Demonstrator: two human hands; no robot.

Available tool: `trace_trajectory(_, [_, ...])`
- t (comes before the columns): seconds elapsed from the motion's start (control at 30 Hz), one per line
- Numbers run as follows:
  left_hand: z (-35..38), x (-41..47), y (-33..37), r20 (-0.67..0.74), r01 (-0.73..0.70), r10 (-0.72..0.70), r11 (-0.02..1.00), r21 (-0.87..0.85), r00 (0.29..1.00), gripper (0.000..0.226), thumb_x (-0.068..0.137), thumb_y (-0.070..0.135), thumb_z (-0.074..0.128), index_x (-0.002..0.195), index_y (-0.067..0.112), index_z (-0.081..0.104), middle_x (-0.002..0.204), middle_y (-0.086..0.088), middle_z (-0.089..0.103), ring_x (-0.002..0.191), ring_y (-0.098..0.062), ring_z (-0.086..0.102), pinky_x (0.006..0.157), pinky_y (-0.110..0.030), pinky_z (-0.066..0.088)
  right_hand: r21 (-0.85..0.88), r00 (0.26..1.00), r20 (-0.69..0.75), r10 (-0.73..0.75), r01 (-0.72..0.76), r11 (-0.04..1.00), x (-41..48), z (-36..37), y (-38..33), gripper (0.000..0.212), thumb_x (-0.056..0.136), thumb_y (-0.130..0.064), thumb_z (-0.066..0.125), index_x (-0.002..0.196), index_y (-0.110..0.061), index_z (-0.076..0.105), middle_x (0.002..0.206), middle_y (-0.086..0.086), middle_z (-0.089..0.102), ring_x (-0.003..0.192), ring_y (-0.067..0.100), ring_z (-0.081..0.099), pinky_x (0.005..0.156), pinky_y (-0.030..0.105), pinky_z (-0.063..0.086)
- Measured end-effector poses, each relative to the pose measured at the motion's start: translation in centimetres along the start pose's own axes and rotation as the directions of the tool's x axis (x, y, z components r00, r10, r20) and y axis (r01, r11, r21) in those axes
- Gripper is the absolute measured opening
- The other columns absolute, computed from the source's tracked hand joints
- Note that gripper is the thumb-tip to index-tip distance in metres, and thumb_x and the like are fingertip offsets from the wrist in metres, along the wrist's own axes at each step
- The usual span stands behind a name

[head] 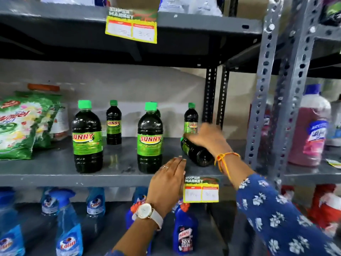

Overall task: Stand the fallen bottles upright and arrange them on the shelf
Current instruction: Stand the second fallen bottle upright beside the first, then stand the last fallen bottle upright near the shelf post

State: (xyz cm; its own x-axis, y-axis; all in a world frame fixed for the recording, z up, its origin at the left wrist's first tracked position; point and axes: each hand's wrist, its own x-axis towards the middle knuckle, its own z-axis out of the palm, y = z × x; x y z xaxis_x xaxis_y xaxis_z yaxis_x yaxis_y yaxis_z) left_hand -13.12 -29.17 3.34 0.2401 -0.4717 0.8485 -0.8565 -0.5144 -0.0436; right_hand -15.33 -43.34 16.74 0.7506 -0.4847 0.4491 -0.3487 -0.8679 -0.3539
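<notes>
Shelf: grey metal shelf (55, 169), middle tier of a slotted-post rack; carries all Sunny bottles.
Detergent bag: green printed bag (20, 126) at 9 o'clock on the shelf, leaning back, well apart from the bottles.
Front-left bottle: large dark bottle (87, 137) with green cap and green "SUNNY" label, upright near the front edge.
Rear-left bottle: smaller bottle (113, 123), upright, at 1 o'clock from the front-left bottle, further back.
Front-centre bottle: large upright bottle (150, 139), label facing forward; another green cap shows just behind it, body hidden.
Left hand: left hand (168, 182), watch on the wrist, fingers straight and together, laid flat at the shelf's front edge at 5 o'clock from the front-centre bottle; holds nothing.
Price tag: yellow tag (201, 190) on the shelf's front lip, just beside the left hand at 3 o'clock.
Fallen bottle: dark bottle (196, 151) lying on its side at 3 o'clock on the shelf, base toward the camera, neck end pointing back-left.
Rear-right bottle: small upright bottle (191, 118) at 12 o'clock from the fallen bottle.
Right hand: right hand (208, 139), orange thread on the wrist, palm down over the fallen bottle's upper part with fingers curled onto it; motion blur prevents telling whether the grasp is fully closed.
</notes>
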Motion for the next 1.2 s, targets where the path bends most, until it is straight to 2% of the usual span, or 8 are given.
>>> trace_trajectory(0.07, [1.0, 0.1, -0.1, 0.005, 0.026, -0.026, 0.998, 0.050, 1.000, 0.030, 0.080, 0.017, 0.043, 0.097, 0.008, 0.067, 0.092, -0.009, 0.069, 0.082, -0.026, 0.066, 0.068, -0.030, 0.052, -0.185, 0.994, 0.107, -0.003, 0.023, 0.982, 0.2, 1.5, 0.2, 0.077, 0.067, -0.069, 0.059, 0.118, -0.012, 0.054, 0.121, 0.014, 0.060, 0.112, 0.032, 0.058, 0.090, 0.038, 0.047])
trace_trajectory(0.2, [1.7, -0.3, -0.4, -0.041, -0.009, 0.015, 0.991, 0.134, 0.999, 0.020, 0.067, 0.019, 0.055, 0.083, 0.011, 0.064, 0.070, -0.003, 0.062, 0.063, -0.023, 0.059, 0.059, -0.029, 0.039, -0.267, 0.990, 0.128, -0.054, 0.087, 0.960, 0.5, 2.9, 1.3, 0.051, 0.077, -0.042, 0.063, 0.118, -0.012, 0.054, 0.123, 0.009, 0.061, 0.114, 0.029, 0.058, 0.090, 0.036, 0.047])
trace_trajectory(0.33, [2.5, -0.4, -0.4, -0.127, -0.003, 0.021, 0.989, 0.145, 0.992, 0.022, 0.074, 0.024, 0.049, 0.085, 0.011, 0.064, 0.074, -0.003, 0.064, 0.065, -0.023, 0.059, 0.062, -0.029, 0.032, 0.145, 0.999, 0.024, 0.034, -0.037, 0.989, 0.3, 3.3, 3.8, 0.048, 0.065, -0.048, 0.067, 0.099, -0.014, 0.065, 0.101, 0.012, 0.069, 0.094, 0.030, 0.064, 0.076, 0.032, 0.053])
trace_trajectory(0.5, [3.0, -0.5, -0.6, -0.158, -0.010, 0.033, 0.989, 0.147, 0.987, 0.014, 0.074, 0.025, 0.045, 0.088, 0.020, 0.046, 0.088, -0.001, 0.067, 0.076, -0.021, 0.051, 0.061, -0.031, 0.027, 0.591, 0.994, -0.106, -0.030, 0.087, 0.802, -0.9, 4.0, 6.2, 0.045, 0.071, -0.045, 0.071, 0.098, -0.020, 0.044, 0.094, 0.000, 0.059, 0.086, 0.018, 0.056, 0.071, 0.028, 0.041])
trace_trajectory(0.63, [2.9, -0.6, -0.3, -0.173, -0.007, 0.032, 0.990, 0.143, 0.984, 0.015, 0.075, 0.023, 0.045, 0.089, 0.020, 0.045, 0.088, -0.003, 0.065, 0.076, -0.022, 0.046, 0.060, -0.032, 0.026, 0.664, 0.989, -0.091, -0.120, 0.150, 0.732, -1.4, 4.6, 7.0, 0.060, 0.067, -0.039, 0.076, 0.109, -0.019, 0.037, 0.106, 0.000, 0.061, 0.099, 0.018, 0.060, 0.083, 0.034, 0.047])
trace_trajectory(0.9, [3.8, -1.0, -0.4, -0.183, 0.015, 0.014, 0.987, 0.158, 0.983, 0.023, 0.073, 0.026, 0.050, 0.093, 0.015, 0.046, 0.083, -0.006, 0.062, 0.076, -0.024, 0.045, 0.065, -0.032, 0.029, 0.680, 0.990, 0.020, -0.136, 0.087, 0.728, -1.9, 4.3, 7.3, 0.079, 0.063, -0.044, 0.080, 0.118, -0.016, 0.030, 0.116, -0.002, 0.044, 0.105, 0.013, 0.045, 0.088, 0.027, 0.035])
trace_trajectory(1.1, [3.6, -0.9, -0.1, -0.188, 0.040, -0.009, 0.986, 0.162, 0.982, 0.017, 0.076, 0.023, 0.045, 0.091, 0.013, 0.046, 0.080, -0.008, 0.062, 0.068, -0.028, 0.052, 0.063, -0.032, 0.028, 0.821, 0.977, 0.117, -0.181, 0.007, 0.571, -1.5, 4.6, 8.0, 0.057, 0.077, -0.016, 0.073, 0.125, -0.017, 0.043, 0.129, 0.002, 0.053, 0.116, 0.015, 0.049, 0.103, 0.031, 0.037])
trace_trajectory(1.2, [3.7, -0.8, 0.0, -0.184, 0.049, -0.017, 0.984, 0.172, 0.983, 0.017, 0.075, 0.022, 0.048, 0.090, 0.014, 0.046, 0.080, -0.008, 0.061, 0.067, -0.027, 0.051, 0.063, -0.031, 0.028, 0.831, 0.979, 0.125, -0.161, -0.015, 0.556, -1.3, 4.7, 7.9, 0.074, 0.058, -0.048, 0.081, 0.118, -0.028, 0.042, 0.128, 0.001, 0.055, 0.115, 0.015, 0.051, 0.105, 0.034, 0.038])
